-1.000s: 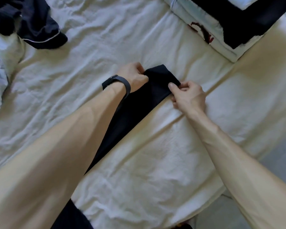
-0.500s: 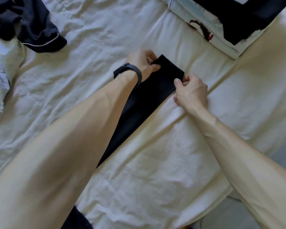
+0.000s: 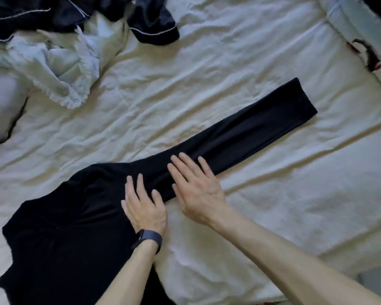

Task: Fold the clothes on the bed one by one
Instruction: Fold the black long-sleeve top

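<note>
A black pair of trousers (image 3: pixel 246 133) lies stretched flat on the cream bed sheet (image 3: pixel 207 73), its narrow leg end pointing to the upper right and its wide part at the lower left. My left hand (image 3: pixel 144 205), with a dark band on the wrist, lies flat with straight fingers on the black cloth near its middle. My right hand (image 3: pixel 195 183) rests flat beside it, fingers spread across the leg's lower edge. Neither hand holds anything.
A heap of unfolded clothes sits at the upper left: a dark navy garment with white piping (image 3: pixel 150 25) and a pale blue ruffled one (image 3: pixel 57 67). Folded clothes (image 3: pixel 361 47) lie at the upper right. The bed's edge runs along the lower right.
Both hands have let go of the trouser leg's far end and pulled back toward me; they now lie flat on the middle of the trousers. The view has pulled back and shifted left.
</note>
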Available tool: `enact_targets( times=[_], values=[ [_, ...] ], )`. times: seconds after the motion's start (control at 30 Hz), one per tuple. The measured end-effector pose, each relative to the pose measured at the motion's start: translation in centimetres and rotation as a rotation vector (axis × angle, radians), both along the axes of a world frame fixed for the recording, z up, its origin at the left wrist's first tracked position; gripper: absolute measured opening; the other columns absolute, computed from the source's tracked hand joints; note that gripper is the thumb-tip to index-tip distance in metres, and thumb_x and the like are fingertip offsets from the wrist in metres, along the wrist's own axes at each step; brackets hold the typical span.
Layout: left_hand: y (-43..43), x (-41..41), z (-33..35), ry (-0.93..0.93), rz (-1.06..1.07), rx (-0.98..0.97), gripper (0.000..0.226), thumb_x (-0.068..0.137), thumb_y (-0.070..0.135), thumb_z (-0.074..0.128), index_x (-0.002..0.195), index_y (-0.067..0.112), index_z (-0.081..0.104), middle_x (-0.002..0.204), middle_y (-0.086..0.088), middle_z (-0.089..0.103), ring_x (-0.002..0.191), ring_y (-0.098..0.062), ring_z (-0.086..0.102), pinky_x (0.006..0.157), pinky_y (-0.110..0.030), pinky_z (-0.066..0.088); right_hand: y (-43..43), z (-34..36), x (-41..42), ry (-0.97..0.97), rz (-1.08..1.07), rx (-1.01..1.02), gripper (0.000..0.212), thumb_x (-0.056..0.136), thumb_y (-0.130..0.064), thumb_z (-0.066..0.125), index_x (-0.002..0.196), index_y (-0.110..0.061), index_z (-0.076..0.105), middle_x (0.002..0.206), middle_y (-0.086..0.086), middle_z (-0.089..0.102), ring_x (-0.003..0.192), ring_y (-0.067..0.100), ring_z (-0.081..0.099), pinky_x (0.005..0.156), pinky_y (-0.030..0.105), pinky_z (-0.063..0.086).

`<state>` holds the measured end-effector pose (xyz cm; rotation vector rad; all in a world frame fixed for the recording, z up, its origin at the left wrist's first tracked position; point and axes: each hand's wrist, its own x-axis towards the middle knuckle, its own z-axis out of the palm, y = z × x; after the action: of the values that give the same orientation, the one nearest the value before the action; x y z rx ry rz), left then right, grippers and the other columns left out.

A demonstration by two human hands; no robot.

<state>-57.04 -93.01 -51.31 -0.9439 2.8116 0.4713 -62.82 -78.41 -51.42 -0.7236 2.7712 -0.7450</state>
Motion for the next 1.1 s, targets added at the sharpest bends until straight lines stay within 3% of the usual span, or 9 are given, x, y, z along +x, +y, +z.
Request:
enact_targets(
  times=[0.17,0.27,0.43,0.53,0.63,0.73,0.87,1.0,1.1],
  values=[
    [-6.7,3.5,-1.3,-0.252,-0.107,-0.07,0.067,0.097,0.055,0.013,0.159,0.03,0.007,0.168,0.003,-0.001,0.155,-0.018,-0.002,0.122,-0.057,0.002,-6.6,-2.9,2.1,-0.019,0.261,0.123,0.056,0.106,-0.042,0.031,0.158,-0.023,0.035,0.168,0.005,0.023,0.157,0.021,0.015,0.126,0.053,0.007],
    [-7.3,1.8,-2.0,-0.288,-0.218,-0.073,0.067,0.096,0.063,0.009,0.157,0.038,-0.003,0.167,0.004,-0.011,0.154,-0.019,-0.011,0.121,-0.056,-0.005,-3.1,-4.2,-1.2,-0.01,0.13,0.233,0.056,0.106,-0.049,0.031,0.158,-0.03,0.036,0.168,0.002,0.024,0.156,0.018,0.018,0.126,0.052,0.006],
    [-2.6,-2.6,-2.3,-0.285,-0.371,-0.025,0.068,0.095,0.07,0.015,0.153,0.049,-0.013,0.162,0.009,-0.032,0.149,-0.022,-0.028,0.116,-0.057,-0.018,11.5,-3.4,-10.0,-0.061,-0.213,0.503,0.061,0.104,-0.058,0.024,0.161,-0.041,0.013,0.172,-0.001,0.002,0.157,0.016,-0.003,0.123,0.053,-0.01],
    [1.3,-6.0,-2.1,-0.157,-0.274,0.047,0.06,0.099,0.064,0.031,0.155,0.045,0.022,0.167,0.001,0.002,0.154,-0.025,-0.005,0.117,-0.058,-0.011,18.1,-1.6,-13.0,-0.13,-0.498,0.511,0.068,0.103,-0.06,0.025,0.162,-0.038,0.002,0.171,0.002,-0.008,0.157,0.019,-0.009,0.124,0.056,-0.005],
    [4.0,-9.5,-1.7,0.009,-0.265,0.065,0.044,0.095,0.059,0.047,0.123,0.029,0.061,0.137,-0.002,0.047,0.13,-0.026,0.042,0.117,-0.05,0.017,20.0,-0.2,-13.8,-0.105,-0.753,0.342,0.076,0.1,-0.057,0.045,0.161,-0.018,0.02,0.164,0.016,0.023,0.149,0.035,0.022,0.119,0.05,0.02],
    [4.3,-12.4,-1.2,-0.068,-0.358,0.008,0.027,0.097,0.049,0.054,0.104,0.024,0.062,0.111,0.0,0.055,0.112,-0.025,0.048,0.101,-0.041,0.027,20.1,0.2,-14.7,-0.162,-0.896,0.162,0.053,0.097,-0.046,0.055,0.134,-0.008,0.049,0.134,0.016,0.055,0.124,0.037,0.049,0.101,0.044,0.037],
    [3.7,-15.0,-0.8,0.021,-0.413,0.033,0.019,0.098,0.038,0.057,0.093,0.02,0.061,0.092,0.003,0.053,0.095,-0.026,0.055,0.086,-0.039,0.035,21.3,0.2,-15.3,-0.179,-0.921,0.078,0.032,0.101,-0.034,0.053,0.118,-0.008,0.059,0.121,0.013,0.062,0.116,0.033,0.053,0.094,0.037,0.037],
    [3.8,-14.6,-1.4,0.026,-0.415,-0.027,0.023,0.098,0.038,0.055,0.106,0.017,0.062,0.106,-0.005,0.058,0.103,-0.03,0.054,0.09,-0.044,0.038,21.4,0.1,-15.2,-0.113,-0.978,0.067,0.032,0.101,-0.032,0.051,0.122,-0.009,0.057,0.126,0.012,0.059,0.119,0.031,0.052,0.096,0.037,0.037],
    [4.7,-12.0,-1.3,0.134,-0.328,0.005,0.036,0.096,0.033,0.057,0.129,0.02,0.055,0.133,-0.005,0.051,0.123,-0.029,0.047,0.108,-0.049,0.031,18.9,0.6,-13.8,0.045,-0.974,0.218,0.047,0.094,-0.036,0.052,0.135,-0.014,0.051,0.141,0.012,0.049,0.129,0.034,0.045,0.101,0.045,0.035]
  ],
)
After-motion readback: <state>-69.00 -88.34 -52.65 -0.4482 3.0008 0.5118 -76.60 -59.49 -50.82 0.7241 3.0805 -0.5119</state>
